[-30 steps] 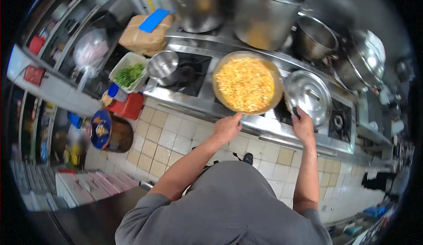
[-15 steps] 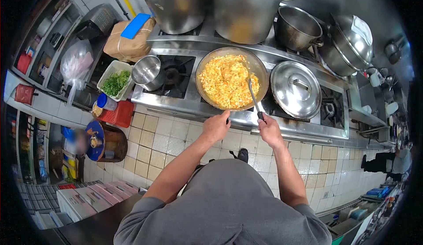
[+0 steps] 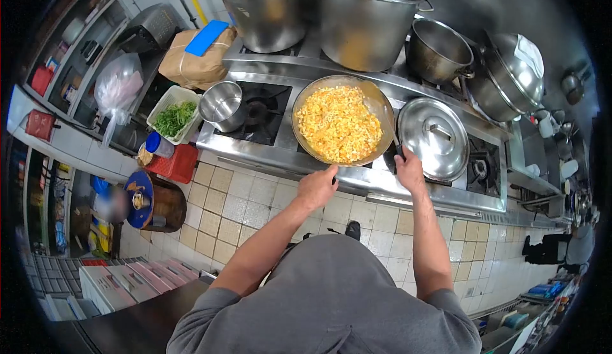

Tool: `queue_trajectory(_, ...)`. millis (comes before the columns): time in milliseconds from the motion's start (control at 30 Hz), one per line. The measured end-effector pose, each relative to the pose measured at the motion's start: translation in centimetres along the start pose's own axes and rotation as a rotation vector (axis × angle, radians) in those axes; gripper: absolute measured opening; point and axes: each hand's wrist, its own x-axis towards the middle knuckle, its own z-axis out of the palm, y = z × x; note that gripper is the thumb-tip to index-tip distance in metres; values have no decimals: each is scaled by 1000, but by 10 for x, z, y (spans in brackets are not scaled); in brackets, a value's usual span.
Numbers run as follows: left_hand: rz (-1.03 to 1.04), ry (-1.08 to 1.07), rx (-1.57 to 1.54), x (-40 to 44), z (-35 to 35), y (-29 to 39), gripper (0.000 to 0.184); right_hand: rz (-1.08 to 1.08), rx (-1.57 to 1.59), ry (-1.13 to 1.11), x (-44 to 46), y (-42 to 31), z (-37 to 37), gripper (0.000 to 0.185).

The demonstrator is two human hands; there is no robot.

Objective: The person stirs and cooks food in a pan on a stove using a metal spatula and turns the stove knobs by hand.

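Head view: left hand [image 3: 317, 190] clasping pan handle [image 3: 334, 179]; right hand [image 3: 410, 172] clasping utensil handle [image 3: 399, 150]; a jolted pan [image 3: 381, 102] could spill yellow food [image 3: 338, 124].

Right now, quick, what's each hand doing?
Left hand: closed, holding the pan at its near edge, by the handle.
Right hand: closed, holding a black-handled utensil; its far end is hard to make out.

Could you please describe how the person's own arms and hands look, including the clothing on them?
The left hand and right hand are ungloved, and the forearms are bare. The upper arms have short, plain grey sleeves, matching the grey shirt. Rings are too small to tell.
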Motion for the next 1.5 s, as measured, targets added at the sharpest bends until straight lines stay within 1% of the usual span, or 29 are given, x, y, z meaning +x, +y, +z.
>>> queue_trajectory(67, 4, 0, 3, 0, 0, -4, 33, 18, -25, -40, 28, 15, 7, 47)
queue_trajectory(133, 10, -3, 10, 0, -1, -5, 34, -219, -54, -118, 48, 14, 19, 34)
queue_trajectory(167, 6, -22, 12, 1, -2, -5, 34, 201, 92, -395, 60, 14, 22, 21)
queue_trajectory(200, 4, -44, 15, 2, -4, -5, 34, 195, 99, -398, 58, -3, 13, 21)
queue_trajectory(267, -6, -48, 29, 0, -8, 0, 32, 459, 356, -571, 49, -28, 0, 26)
queue_trajectory(300, -11, -51, 32, 0, -9, 3, 31, 377, 310, -605, 46, -16, -1, 31)
queue_trajectory(333, -14, -50, 32, 1, -8, 5, 31, 375, 310, -608, 35, -26, -9, 31)
queue_trajectory(367, -4, -31, 22, 1, -7, 6, 31, 317, 289, -559, 22, -36, -23, 36)
queue_trajectory(400, 5, -16, 11, 0, -5, 6, 31, 262, 268, -511, 8, -44, -34, 42)
queue_trajectory(433, 2, -17, 9, 0, -3, 6, 31, 233, 223, -504, -1, -41, -40, 53)
queue_trajectory(467, 9, -3, 6, 0, -1, 6, 31, 234, 222, -506, -10, -38, -43, 53)
queue_trajectory(533, 20, 5, 2, 1, 3, 3, 31, 129, 162, -406, -29, -31, -48, 55)
queue_trajectory(567, 23, 15, -5, 1, 5, 1, 31, 54, 235, -339, -39, -20, -45, 55)
queue_trajectory(600, 28, 23, -12, 1, 7, 0, 32, 63, 235, -336, -46, -31, -53, 55)
queue_trajectory(667, 17, -2, -3, 1, 4, 0, 35, 79, 68, -285, -60, -69, -78, 54)
queue_trajectory(700, 0, -19, 6, 1, 2, 0, 38, 11, 88, -225, -65, -73, -83, 55)
queue_trajectory(733, 6, -22, 5, 2, 0, 0, 38, 16, 86, -220, -67, -77, -90, 55)
queue_trajectory(800, -7, -18, -21, 1, -1, 0, 31, -15, -115, -139, -74, -94, -110, 55)
queue_trajectory(867, -4, -13, -26, 0, 0, 0, 31, 39, -195, -142, -75, -113, -133, 56)
queue_trajectory(933, -6, -6, -31, 0, -2, 2, 31, 14, -416, -161, -78, -117, -153, 57)
queue_trajectory(967, -19, -8, -44, -1, -4, 3, 30, -49, -504, -139, -85, -128, -164, 53)
queue_trajectory(1000, -33, -10, -57, -1, -4, 5, 30, -48, -508, -140, -89, -139, -175, 53)
queue_trajectory(1067, -40, 4, -64, -1, -1, 5, 29, -17, -658, -268, -94, -161, -191, 50)
queue_trajectory(1133, -48, 17, -70, -1, 3, 5, 29, 8, -732, -315, -94, -166, -186, 48)
queue_trajectory(1200, -24, 64, -84, 1, 8, 1, 27, -60, -792, -371, -91, -143, -160, 50)
queue_trajectory(1233, -22, 64, -85, 2, 10, -3, 27, -31, -878, -400, -85, -136, -140, 56)
queue_trajectory(1300, 60, 54, -83, 3, 12, -10, 39, 16, -881, -396, -70, -121, -109, 57)
queue_trajectory(1400, 99, 88, -80, 4, 16, -17, 36, 78, -846, -348, -51, -107, -82, 59)
queue_trajectory(1500, 69, 45, -96, 3, 10, -12, 34, 112, -781, -266, -43, -84, -60, 58)
